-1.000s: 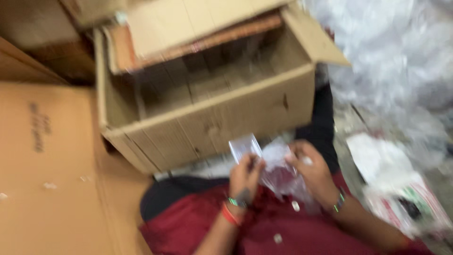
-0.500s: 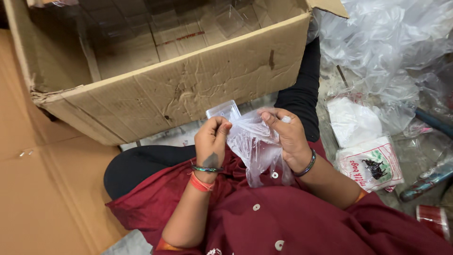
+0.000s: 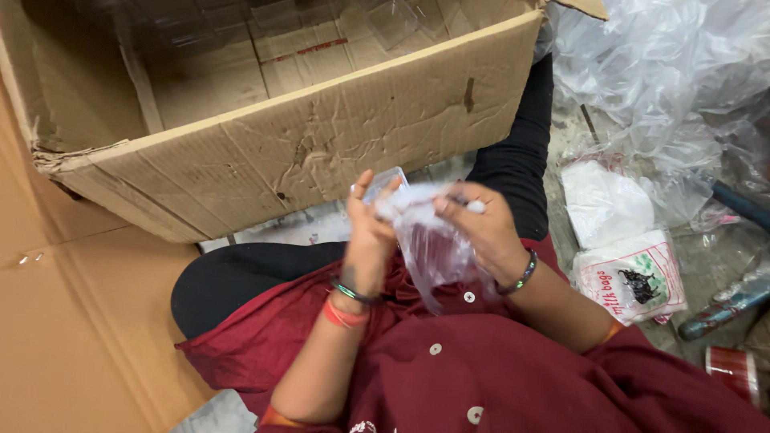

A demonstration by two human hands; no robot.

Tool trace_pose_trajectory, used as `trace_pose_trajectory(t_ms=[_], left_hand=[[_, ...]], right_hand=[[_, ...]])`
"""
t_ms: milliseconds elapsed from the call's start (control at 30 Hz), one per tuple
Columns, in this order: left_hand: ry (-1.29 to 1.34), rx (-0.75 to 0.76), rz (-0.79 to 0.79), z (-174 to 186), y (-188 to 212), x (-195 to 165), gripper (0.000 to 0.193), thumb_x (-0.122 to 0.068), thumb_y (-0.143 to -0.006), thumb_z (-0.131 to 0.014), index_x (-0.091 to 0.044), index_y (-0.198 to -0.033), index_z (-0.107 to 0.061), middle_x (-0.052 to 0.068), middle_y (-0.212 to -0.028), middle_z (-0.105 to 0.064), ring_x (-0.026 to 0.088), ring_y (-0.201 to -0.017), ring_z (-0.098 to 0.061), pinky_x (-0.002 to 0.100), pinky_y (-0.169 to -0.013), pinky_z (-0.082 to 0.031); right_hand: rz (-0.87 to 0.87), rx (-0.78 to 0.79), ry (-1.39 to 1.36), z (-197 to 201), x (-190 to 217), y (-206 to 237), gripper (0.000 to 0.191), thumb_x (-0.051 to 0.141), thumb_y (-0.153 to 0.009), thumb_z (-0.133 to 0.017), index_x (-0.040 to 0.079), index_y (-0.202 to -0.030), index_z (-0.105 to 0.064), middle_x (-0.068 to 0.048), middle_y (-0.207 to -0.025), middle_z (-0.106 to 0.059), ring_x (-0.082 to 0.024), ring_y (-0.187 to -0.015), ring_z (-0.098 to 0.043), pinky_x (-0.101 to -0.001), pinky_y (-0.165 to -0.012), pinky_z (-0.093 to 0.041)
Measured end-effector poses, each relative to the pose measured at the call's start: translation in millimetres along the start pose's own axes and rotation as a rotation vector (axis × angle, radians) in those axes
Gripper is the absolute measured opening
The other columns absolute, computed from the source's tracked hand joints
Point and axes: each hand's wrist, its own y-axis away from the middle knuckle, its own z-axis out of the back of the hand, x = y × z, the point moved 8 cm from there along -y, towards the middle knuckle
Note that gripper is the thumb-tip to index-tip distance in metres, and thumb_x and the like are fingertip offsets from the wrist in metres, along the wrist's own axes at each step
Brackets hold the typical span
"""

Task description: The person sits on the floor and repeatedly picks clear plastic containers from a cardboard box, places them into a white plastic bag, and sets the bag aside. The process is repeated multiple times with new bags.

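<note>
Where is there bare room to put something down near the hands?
The flat cardboard sheet left of the open box is bare. The box also has room inside. To the right it is crowded: plastic heap, white packets, a tape roll. Left hand and right hand hold a clear bag.

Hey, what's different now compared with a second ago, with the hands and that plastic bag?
The view has swung down and closer, so the cardboard box sits higher in frame. Both hands stayed on the clear plastic bag: the left hand keeps its grip on the small clear item at the bag's top, the right hand still pinches the bag's edge. Nothing was let go. The printed white packet lies unmoved on the floor.
</note>
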Motion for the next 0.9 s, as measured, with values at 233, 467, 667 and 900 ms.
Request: trace_pose_trajectory(t_ms=[233, 467, 667, 900], left_hand=[[-0.183, 0.003, 0.269, 3.4, 27.1, 68.9, 0.026, -0.007, -0.097, -0.075, 0.007, -0.118, -0.068, 0.009, -0.105, -0.071, 0.016, -0.095, -0.064, 0.032, -0.089, -0.053], [0.198, -0.313, 0.058, 77.5, 6.7, 28.8, 0.013, -0.016, -0.099, -0.066, -0.003, -0.103, -0.067, 0.003, -0.091, -0.071, 0.012, -0.080, -0.066, 0.028, -0.076, -0.057], [-0.677, -0.161, -0.075, 30.9, 8.1, -15.1, 0.008, -0.008, -0.107, -0.062, 0.000, -0.106, -0.061, 0.006, -0.085, -0.060, 0.012, -0.082, -0.054, 0.028, -0.071, -0.047], [-0.713, -0.030, -0.164, -9.2, 14.7, -57.6, 0.026, -0.003, -0.094, -0.068, -0.004, -0.120, -0.060, 0.002, -0.096, -0.068, 0.009, -0.088, -0.067, 0.026, -0.081, -0.056]], right_hand=[[0.280, -0.347, -0.304, 60.0, 24.3, 0.0, 0.023, 0.020, -0.105, -0.062, 0.002, -0.119, -0.065, -0.008, -0.110, -0.072, -0.019, -0.099, -0.069, -0.0348, -0.091, -0.057], [0.338, -0.298, 0.558, 80.0, 33.1, 31.0, 0.035, 0.021, -0.105, -0.061, 0.003, -0.135, -0.059, -0.008, -0.115, -0.070, -0.016, -0.102, -0.065, -0.0307, -0.092, -0.052], [0.475, -0.218, 0.790, 30.0, 70.0, 50.0, 0.041, 0.020, -0.101, -0.068, 0.001, -0.137, -0.061, -0.009, -0.118, -0.068, -0.011, -0.085, -0.060, -0.0270, -0.076, -0.051], [0.041, 0.284, 0.216, -37.0, 16.7, 5.3, 0.034, 0.006, -0.090, -0.070, -0.006, -0.123, -0.069, -0.013, -0.113, -0.073, -0.016, -0.097, -0.071, -0.0298, -0.086, -0.058]])
